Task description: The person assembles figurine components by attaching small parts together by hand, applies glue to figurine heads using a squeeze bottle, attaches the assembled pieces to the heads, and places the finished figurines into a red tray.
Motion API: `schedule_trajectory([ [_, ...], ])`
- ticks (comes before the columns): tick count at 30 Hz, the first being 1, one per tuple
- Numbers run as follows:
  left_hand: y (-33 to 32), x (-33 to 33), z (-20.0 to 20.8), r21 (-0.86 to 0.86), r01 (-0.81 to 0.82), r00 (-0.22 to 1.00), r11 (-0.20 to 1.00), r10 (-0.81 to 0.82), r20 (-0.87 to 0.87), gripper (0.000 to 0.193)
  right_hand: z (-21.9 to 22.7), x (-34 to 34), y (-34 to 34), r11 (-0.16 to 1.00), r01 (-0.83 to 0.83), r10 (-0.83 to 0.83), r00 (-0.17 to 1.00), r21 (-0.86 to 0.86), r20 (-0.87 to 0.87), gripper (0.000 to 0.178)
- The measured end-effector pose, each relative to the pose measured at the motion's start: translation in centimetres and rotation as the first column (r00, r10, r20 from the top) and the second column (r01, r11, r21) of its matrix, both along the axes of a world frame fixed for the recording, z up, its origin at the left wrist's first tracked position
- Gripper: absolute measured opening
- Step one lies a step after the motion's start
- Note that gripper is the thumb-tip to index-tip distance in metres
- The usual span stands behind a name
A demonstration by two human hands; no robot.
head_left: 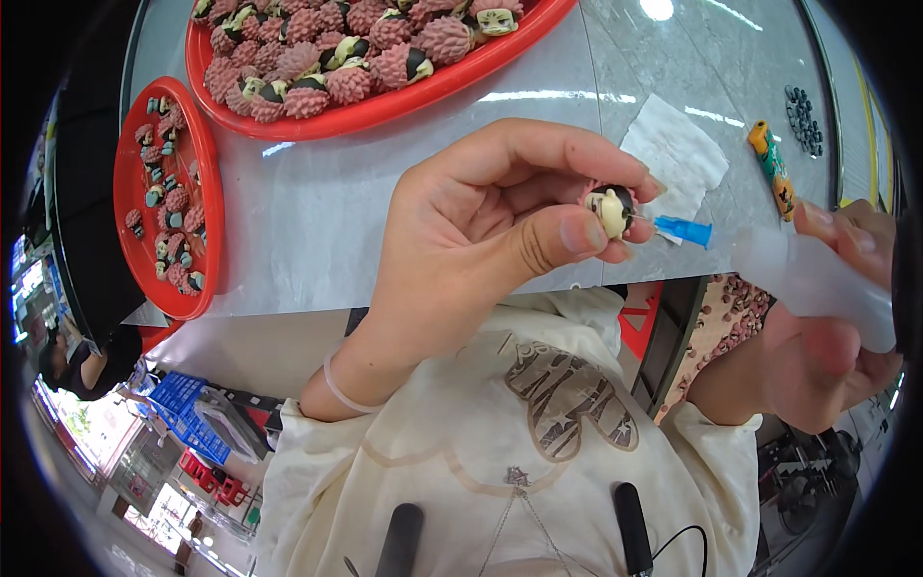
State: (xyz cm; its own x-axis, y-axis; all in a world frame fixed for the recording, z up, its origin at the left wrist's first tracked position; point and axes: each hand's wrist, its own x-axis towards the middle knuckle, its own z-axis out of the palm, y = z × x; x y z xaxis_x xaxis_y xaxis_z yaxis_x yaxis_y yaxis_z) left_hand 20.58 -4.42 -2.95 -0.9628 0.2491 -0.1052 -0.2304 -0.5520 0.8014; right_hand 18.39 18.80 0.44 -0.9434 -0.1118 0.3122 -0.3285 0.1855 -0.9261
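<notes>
A small doll head (610, 208) with a cream face, a dark patch and pink hair is pinched between the thumb and fingers of my left hand (452, 226). My right hand (812, 380) grips a translucent white squeeze bottle (812, 288), tilted toward the head. From the bottle's end points a blue needle tip (685, 230) with a thin metal needle, which reaches the dark side of the head. Whether the needle goes into it, I cannot tell. Both hands are above the table's near edge, in front of my body.
A large red tray (385, 113) of pink-haired doll heads sits at the back. To the left stands a smaller red tray (205, 279) with small figure parts. White tissue (673, 144), an orange-and-green tool handle (771, 168) and small dark pieces (804, 120) lie on the grey table (317, 212).
</notes>
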Motion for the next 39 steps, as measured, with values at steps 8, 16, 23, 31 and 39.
schedule_trajectory([
  [8,0.2,-0.1,0.1,0.011,0.012,1.000,1.000,-0.012,-0.007,0.036,-0.1,-0.3,0.3,0.996,0.081,-0.081,0.997,-0.024,-0.009,0.035],
  [16,0.2,0.0,-0.1,0.027,0.029,0.998,0.999,-0.028,-0.050,0.026,-2.5,-3.5,-3.6,0.918,0.176,-0.144,0.983,0.355,-0.116,0.034],
  [23,0.3,0.2,0.5,-0.039,-0.003,1.000,0.999,0.003,-0.003,0.028,-1.7,-3.0,-0.3,0.891,0.309,-0.280,0.951,0.333,-0.134,0.022],
  [31,0.3,0.2,0.6,-0.061,0.038,0.999,0.997,-0.038,-0.001,0.027,-3.0,-3.2,4.6,0.635,0.556,-0.594,0.795,0.537,-0.122,0.016],
  [39,0.4,0.3,0.4,-0.100,0.021,1.000,0.995,-0.021,0.000,0.031,-2.8,-2.4,3.4,0.774,0.584,-0.570,0.811,0.246,-0.131,0.022],
])
